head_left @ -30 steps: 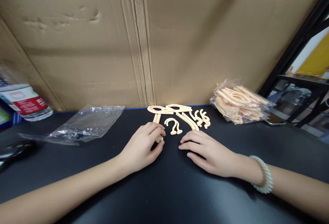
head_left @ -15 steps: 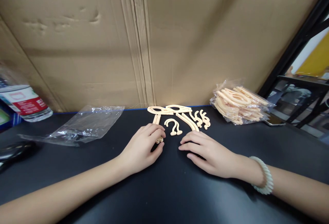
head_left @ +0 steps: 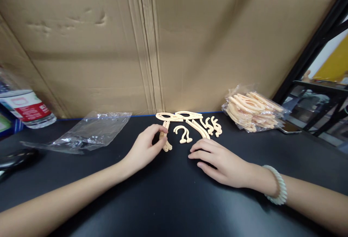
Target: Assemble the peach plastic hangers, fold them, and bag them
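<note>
Beige plastic hanger pieces lie flat on the black table in front of me. My left hand (head_left: 148,146) is over a pair of narrow hanger arms (head_left: 167,146), its thumb and forefinger apart and touching or just above them. With its fingers spread, my right hand (head_left: 217,160) rests low near the table, holding nothing. Its fingertips are just in front of the lower end of the curved hanger arms (head_left: 199,128). Between my hands sit two hanger hooks (head_left: 187,135). Further back are looped hanger arms (head_left: 189,115), with several more hooks (head_left: 216,126) at their right.
A clear bag full of hanger parts (head_left: 252,111) lies at the back right, over a phone (head_left: 290,128). On the left are an emptied-looking clear bag (head_left: 100,131), a water bottle (head_left: 29,108) and a black mouse (head_left: 17,159). A cardboard wall (head_left: 203,48) stands behind.
My left hand has shifted back and left, uncovering the near ends of the narrow hanger arms. My right hand has hardly moved.
</note>
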Demonstrator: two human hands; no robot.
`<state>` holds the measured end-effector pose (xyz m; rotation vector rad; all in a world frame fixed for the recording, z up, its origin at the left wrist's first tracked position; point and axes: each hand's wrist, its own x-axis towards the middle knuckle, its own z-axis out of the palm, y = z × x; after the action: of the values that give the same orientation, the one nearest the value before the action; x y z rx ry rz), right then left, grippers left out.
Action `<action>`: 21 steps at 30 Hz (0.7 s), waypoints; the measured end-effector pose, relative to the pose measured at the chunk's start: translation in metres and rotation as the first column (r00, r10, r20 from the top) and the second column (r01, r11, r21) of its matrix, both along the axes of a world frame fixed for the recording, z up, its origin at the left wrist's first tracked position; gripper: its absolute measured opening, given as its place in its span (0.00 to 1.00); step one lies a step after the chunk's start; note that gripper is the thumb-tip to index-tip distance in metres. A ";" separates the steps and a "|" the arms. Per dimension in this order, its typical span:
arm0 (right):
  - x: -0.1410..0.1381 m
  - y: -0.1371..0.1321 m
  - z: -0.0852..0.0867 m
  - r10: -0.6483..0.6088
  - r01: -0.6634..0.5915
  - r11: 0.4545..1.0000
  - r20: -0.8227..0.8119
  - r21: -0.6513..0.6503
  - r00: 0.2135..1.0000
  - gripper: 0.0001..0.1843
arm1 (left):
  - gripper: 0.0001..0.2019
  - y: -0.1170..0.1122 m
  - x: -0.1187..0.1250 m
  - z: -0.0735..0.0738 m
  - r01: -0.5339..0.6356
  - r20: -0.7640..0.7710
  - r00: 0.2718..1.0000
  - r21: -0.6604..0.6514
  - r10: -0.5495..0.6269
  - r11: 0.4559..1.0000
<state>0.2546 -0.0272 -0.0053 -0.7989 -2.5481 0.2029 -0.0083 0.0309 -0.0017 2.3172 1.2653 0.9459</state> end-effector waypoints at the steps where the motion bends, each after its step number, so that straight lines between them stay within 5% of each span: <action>1: 0.000 0.000 0.000 0.001 -0.001 1.000 -0.004 0.001 1.000 0.14 | 0.12 0.006 -0.003 0.001 -0.023 0.003 1.000 -0.013 0.023 1.000; 7: 0.000 -0.001 0.001 0.020 -0.020 1.000 -0.036 0.009 0.999 0.14 | 0.16 0.055 -0.024 0.013 -0.101 -0.111 0.989 -0.052 0.094 0.994; 11: 0.000 -0.001 0.002 0.022 -0.021 1.000 -0.041 0.017 0.999 0.14 | 0.18 0.083 -0.019 0.034 0.067 -0.287 0.955 -0.016 -0.069 0.998; 15: 0.000 -0.002 0.004 0.015 -0.014 1.000 -0.023 0.020 1.000 0.14 | 0.21 0.104 -0.001 0.050 0.299 -0.468 0.837 -0.040 -0.283 0.953; 21: 0.001 -0.004 0.007 0.016 -0.015 0.999 -0.021 0.030 1.000 0.15 | 0.15 0.124 0.009 0.046 0.319 -0.626 0.741 0.010 -0.243 0.948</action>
<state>0.2558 -0.0315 0.0014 -0.7623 -2.5317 0.1775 0.0005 0.1552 0.0446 2.9402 1.0174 0.1378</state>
